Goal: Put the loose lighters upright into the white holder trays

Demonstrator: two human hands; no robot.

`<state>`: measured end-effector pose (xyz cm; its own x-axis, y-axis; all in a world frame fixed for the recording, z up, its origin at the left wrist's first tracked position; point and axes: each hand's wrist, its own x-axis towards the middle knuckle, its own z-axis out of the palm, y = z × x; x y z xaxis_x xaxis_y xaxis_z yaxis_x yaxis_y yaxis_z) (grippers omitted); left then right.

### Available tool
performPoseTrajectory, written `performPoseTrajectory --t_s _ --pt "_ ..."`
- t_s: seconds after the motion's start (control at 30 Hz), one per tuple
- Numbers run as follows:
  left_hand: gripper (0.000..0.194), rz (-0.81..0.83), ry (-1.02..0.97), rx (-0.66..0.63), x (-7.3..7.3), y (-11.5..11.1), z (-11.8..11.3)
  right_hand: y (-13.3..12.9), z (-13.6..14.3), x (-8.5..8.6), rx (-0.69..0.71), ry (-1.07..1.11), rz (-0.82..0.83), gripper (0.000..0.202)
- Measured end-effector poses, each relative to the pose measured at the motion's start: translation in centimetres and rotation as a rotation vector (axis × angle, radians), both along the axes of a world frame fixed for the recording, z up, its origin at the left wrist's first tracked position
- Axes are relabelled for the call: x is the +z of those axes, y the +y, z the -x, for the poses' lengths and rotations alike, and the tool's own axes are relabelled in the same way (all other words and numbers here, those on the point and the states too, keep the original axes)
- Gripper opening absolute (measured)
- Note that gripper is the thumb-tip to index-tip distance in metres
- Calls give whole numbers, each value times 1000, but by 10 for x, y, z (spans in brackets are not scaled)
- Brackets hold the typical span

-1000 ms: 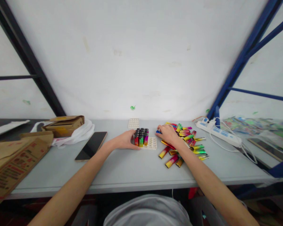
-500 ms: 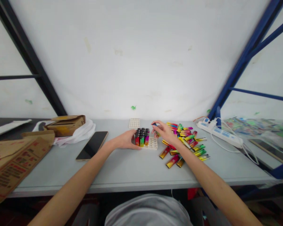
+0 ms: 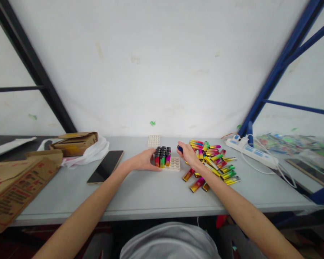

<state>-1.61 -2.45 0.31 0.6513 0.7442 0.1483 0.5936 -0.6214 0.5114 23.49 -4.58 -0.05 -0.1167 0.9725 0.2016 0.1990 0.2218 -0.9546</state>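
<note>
Left hand (image 3: 144, 160) spread around upright lighters (image 3: 162, 158) in white tray (image 3: 175, 164) | right hand (image 3: 188, 154) pinches blue lighter (image 3: 180, 148) near loose pile (image 3: 216, 162)

The head camera looks from above the shirt (image 3: 170, 244), at the near edge of the bench (image 3: 145, 196), facing forward and down over the bench to the wall (image 3: 162, 72) behind it. Its wide view takes in both hands, the left (image 3: 145, 160) and the right (image 3: 189, 155), at arm's reach.
</note>
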Motion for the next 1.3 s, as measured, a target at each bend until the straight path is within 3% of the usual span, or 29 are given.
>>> performPoseTrajectory --t_s 0.2,0.43,0.73,0.97,1.13,1.3 --pt "71 -2 19 29 0 0 0 0 -2 -1 -20 -68 -97 48" --pt "70 6 8 -1 0 0 0 -2 -1 2 -27 9 -46 52" --pt "71 26 -7 -22 1 -1 0 0 -3 -2 -54 -104 -95 46" --pt "71 52 -51 -27 2 -2 -1 3 -3 -5 9 -24 -116 58" --pt "72 36 5 -9 1 -2 0 -9 -1 7 150 -30 -242 52" --pt "69 32 8 -3 1 -1 0 -17 0 17 113 -186 -413 37"
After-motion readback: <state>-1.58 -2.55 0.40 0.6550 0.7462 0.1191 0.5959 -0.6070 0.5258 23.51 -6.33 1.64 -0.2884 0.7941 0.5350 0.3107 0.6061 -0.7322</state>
